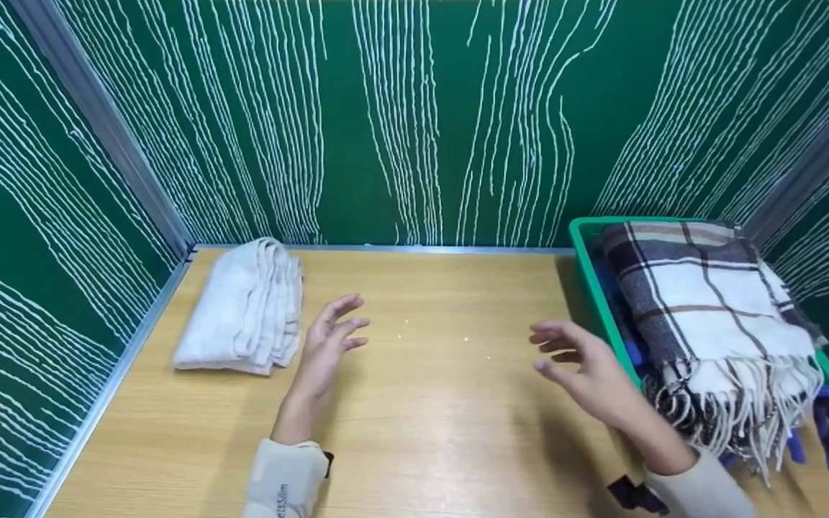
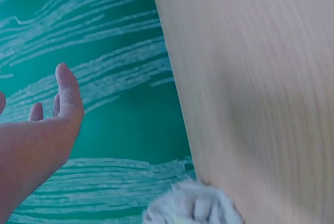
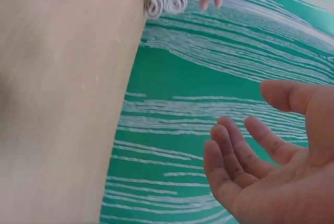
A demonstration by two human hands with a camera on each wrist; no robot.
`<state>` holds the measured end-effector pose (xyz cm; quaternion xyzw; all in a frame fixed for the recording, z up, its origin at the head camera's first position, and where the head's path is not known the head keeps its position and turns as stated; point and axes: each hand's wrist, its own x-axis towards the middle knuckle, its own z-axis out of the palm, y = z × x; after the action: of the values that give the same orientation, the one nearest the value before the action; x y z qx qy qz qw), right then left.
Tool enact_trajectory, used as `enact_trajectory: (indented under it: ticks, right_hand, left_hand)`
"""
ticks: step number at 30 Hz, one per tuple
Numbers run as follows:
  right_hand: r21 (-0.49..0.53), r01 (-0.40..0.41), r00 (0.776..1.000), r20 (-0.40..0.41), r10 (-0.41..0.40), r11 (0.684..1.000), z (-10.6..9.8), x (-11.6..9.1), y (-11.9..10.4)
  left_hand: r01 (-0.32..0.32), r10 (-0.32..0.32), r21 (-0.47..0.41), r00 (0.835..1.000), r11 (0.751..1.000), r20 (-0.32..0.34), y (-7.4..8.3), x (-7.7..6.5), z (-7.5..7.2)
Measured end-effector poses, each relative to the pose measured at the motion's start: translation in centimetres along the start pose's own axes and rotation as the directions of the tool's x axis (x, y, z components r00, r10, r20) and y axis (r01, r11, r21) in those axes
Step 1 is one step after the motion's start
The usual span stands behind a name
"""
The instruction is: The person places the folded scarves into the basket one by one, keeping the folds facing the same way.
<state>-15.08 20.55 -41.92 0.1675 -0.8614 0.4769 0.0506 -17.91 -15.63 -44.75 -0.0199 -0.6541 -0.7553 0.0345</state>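
Observation:
My left hand (image 1: 326,343) hovers over the table just right of a folded off-white cloth (image 1: 242,309), its fingers loosely bent with nothing in them. The cloth lies in a thick layered stack at the table's back left; a crumpled-looking end of the cloth (image 2: 193,205) shows at the bottom of the left wrist view. To the right, my right hand (image 1: 587,370) is held above the table near the green basket (image 1: 587,266), palm turned inward, fingers relaxed and apart from the thumb. A folded plaid scarf (image 1: 717,295) with white fringe lies on top in the basket.
Dark blue fabric (image 1: 627,324) shows under the scarf, and its strands hang over the basket's front rim. Green walls (image 1: 450,144) with white wavy lines enclose the wooden table (image 1: 429,432) at the back and sides. Small white specks lie mid-table.

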Motion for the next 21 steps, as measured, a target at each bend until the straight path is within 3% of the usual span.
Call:
enact_trajectory:
  ticks: [14, 21]
  right_hand:
    - [0.157, -0.035, 0.992, 0.129, 0.015, 0.987, 5.2, 1.3, 0.5]
    - [0.17, -0.05, 0.986, 0.168, 0.021, 0.984, 7.5, 2.2, 0.8]
  left_hand:
    - [0.067, -0.066, 0.005, 0.99, 0.998, -0.123, 1.2, -0.9, -4.7]
    - [0.11, -0.11, -0.013, 0.974, 0.994, -0.2, 2.0, -1.3, -6.6]
